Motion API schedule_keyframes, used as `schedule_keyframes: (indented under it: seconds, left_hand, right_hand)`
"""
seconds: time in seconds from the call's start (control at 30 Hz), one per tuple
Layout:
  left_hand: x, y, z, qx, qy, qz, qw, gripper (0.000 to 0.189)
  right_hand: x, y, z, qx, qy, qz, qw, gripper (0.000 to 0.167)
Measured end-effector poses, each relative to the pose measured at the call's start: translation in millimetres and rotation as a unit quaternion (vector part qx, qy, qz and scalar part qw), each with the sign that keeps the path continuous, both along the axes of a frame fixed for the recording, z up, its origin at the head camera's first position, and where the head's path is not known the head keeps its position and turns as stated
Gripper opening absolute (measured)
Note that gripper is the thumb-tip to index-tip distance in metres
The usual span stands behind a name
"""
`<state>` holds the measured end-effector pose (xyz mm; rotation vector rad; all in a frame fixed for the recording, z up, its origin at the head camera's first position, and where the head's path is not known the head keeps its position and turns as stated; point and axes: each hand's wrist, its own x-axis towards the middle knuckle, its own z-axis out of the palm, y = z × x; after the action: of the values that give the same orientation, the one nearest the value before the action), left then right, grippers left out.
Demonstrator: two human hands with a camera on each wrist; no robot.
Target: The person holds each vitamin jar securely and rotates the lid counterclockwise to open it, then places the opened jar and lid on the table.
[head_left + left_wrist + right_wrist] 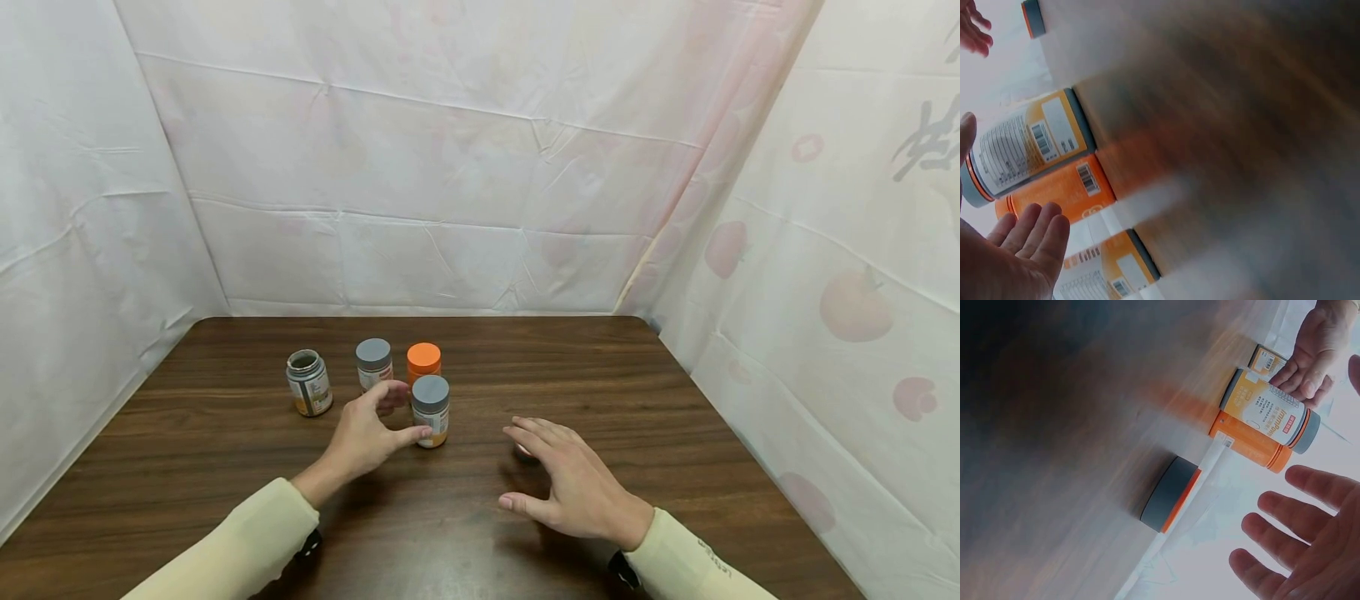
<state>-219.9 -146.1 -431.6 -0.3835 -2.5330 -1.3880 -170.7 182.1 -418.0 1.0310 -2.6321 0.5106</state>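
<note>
My left hand (365, 435), thumb and fingers spread, is beside a white-and-yellow bottle with a grey cap (431, 410). In the head view the thumb overlaps that bottle; whether it touches cannot be told. Just behind stands an orange bottle (424, 357), partly hidden. Another grey-capped bottle (374, 360) is beyond my left fingers. My right hand (573, 483) hovers over the table with fingers apart, holding nothing. Near it, a loose grey lid with an orange rim (1170, 495) lies on the wood, mostly covered by the hand in the head view.
At the left stands an uncapped bottle (309, 385), its mouth facing up. All of this is on a dark brown wooden table (600, 367). Pale printed sheets (450, 167) hang behind the table and along both sides.
</note>
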Motion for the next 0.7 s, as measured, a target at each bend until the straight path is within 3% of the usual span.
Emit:
schedule_keyframes:
  seconds: [0.43,0.7]
  left_hand:
    - [-2.5,17.6,-2.5,-0.003,-0.051,0.014,0.9986,0.076]
    - [-4.2,23.4,-3.6,-0.019,-0.054,0.019,0.9982,0.074]
  right_hand:
    - [-0.1,0,0.0,-0.002,-0.001,0.001,1.0,0.08]
    - [-0.5,-1,-1.0,-0.004,-0.001,0.001,1.0,0.079]
